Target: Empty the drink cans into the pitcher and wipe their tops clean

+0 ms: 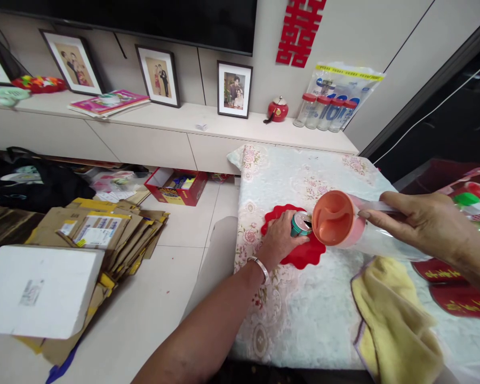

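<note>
My left hand [279, 240], a metal bangle at its wrist, is wrapped round a small green drink can [300, 226]. The can's silver top faces up and its opening shows dark. Beneath it lies a red scalloped mat or tray [304, 257]. From the right, my right hand [428, 224] grips the handle of a clear plastic pitcher [378, 241] with a coral-coloured top [332, 226]. The pitcher is tipped on its side, its top right beside the can. Whether the two touch, or any liquid flows, I cannot make out.
A yellow cloth [396, 320] and red cans [460, 298] lie on the flowered tablecloth [296, 314]. Behind, lidded glass jars [312, 114], a red pot [278, 110] and framed photos [234, 89] stand on a cabinet. Flattened cardboard [132, 240] and a white box [40, 290] are left.
</note>
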{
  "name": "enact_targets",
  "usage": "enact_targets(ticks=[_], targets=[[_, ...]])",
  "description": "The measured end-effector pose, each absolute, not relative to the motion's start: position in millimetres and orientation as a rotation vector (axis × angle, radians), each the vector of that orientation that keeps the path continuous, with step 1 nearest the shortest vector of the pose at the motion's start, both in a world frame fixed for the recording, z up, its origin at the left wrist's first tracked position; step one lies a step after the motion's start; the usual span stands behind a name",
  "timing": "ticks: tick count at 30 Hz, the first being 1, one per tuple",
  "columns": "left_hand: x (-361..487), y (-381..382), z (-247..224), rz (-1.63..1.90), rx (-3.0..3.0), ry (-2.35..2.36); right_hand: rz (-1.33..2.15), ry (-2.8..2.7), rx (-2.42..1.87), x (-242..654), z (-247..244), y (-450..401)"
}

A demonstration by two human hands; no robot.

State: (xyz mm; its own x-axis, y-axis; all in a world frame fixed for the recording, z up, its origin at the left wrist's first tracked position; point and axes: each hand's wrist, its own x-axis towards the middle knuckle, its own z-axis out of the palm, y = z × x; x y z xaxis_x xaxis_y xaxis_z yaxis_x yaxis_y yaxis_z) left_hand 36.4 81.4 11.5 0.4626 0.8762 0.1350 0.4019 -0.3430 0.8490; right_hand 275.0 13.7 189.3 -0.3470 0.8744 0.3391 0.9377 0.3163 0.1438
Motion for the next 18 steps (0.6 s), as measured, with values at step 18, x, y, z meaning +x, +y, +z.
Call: enact_targets(ticks=[18], targets=[[38.4, 81.5, 10.5, 0.787, 1.937, 1.085, -0.597, -2.167, -1.791, 286.0, 192.9, -5.5]])
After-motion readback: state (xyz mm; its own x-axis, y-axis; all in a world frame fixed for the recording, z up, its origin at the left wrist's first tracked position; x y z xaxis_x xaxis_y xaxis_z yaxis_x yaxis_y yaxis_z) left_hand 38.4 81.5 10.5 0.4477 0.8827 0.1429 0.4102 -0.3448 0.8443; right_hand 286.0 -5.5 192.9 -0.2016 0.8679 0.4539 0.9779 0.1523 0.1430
